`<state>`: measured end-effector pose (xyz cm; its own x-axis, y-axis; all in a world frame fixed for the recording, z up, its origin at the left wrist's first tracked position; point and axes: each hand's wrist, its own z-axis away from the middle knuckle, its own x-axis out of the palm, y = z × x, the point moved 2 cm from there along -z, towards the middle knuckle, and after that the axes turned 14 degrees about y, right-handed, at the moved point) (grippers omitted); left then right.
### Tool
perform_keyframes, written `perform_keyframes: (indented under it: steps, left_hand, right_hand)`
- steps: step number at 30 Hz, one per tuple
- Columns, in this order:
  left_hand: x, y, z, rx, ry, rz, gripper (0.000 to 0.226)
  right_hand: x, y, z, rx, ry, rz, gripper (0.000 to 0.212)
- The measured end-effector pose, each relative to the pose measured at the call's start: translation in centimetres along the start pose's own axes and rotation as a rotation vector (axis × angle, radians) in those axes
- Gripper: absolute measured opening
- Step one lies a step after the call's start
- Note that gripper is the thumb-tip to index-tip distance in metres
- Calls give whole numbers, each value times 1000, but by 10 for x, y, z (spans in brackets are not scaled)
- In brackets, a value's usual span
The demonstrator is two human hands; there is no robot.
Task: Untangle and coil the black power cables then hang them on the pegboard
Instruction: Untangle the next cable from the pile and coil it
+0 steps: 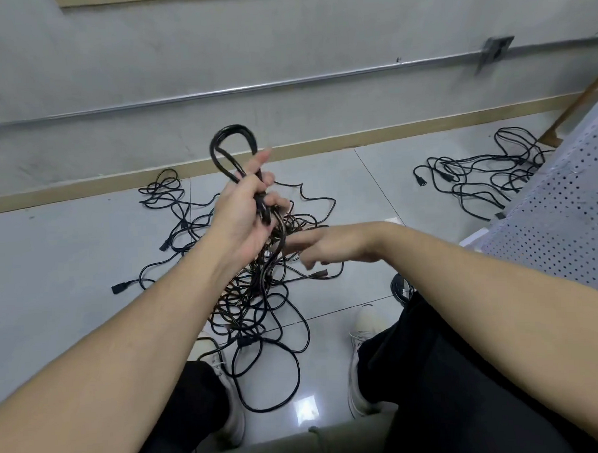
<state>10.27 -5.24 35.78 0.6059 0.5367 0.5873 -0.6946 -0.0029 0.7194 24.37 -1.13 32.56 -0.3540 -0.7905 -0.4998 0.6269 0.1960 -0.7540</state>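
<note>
My left hand (247, 211) is raised over the floor and grips a folded bundle of black power cable (231, 150), whose loop stands up above my fingers. Strands hang from that hand down into a big tangled pile of black cables (259, 296) on the grey tiles between my feet. To the right of the hanging strands my right hand (329, 247) reaches left, fingers loosely extended toward them and holding nothing. A white perforated pegboard (564, 211) leans at the right edge.
A second tangle of black cables (477, 177) lies on the floor at the right by the pegboard. Loose plugs (120, 287) trail left of the main pile. A grey wall with a metal conduit (284, 81) runs behind. My shoes (363, 326) flank the pile.
</note>
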Motion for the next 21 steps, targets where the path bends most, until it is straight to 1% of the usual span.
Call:
perform_keyframes:
  steps: [1,2,3,5,6,8,10,13,15,16,19,21]
  left_hand:
    - [-1,0,-2,7,32,36,49]
    - [-1,0,-3,18,56,57,49]
    - [-1,0,-4,33,77,66,49]
    - [0,1,-5,62,121,70,47]
    - [-1,3,-5,69,145,78,46]
    - [-3,10,-7,104,207,67,47]
    - [-9,20,-11,209,297,-24,47]
    - [-23,34,-21,367,475,-150,44]
    - [-35,44,-29,448,589,-226,44]
    - [-41,48,-34,481,629,-274,43]
    - [-54,51,-39,535,696,-450,36]
    - [-56,46,-40,561,676,-559,35]
  right_hand:
    - [5,-4,1,-29,-38,-17,50]
    - [7,-7,0,-50,-48,-47,47]
    - [9,-9,-2,-62,-42,-79,37]
    - [12,-15,-4,-64,-20,-126,10]
    - [14,-16,-6,-73,-23,-144,5]
    - [17,-14,-10,-68,-47,-185,22]
    - [16,-12,-10,-65,-12,-159,28]
    - [3,-6,-7,-97,139,69,30]
    - [-6,3,-5,-72,158,180,34]
    - [-9,7,-3,-46,163,183,35]
    - [-20,12,2,-14,211,13,32]
    - [-27,11,4,-35,291,-161,31]
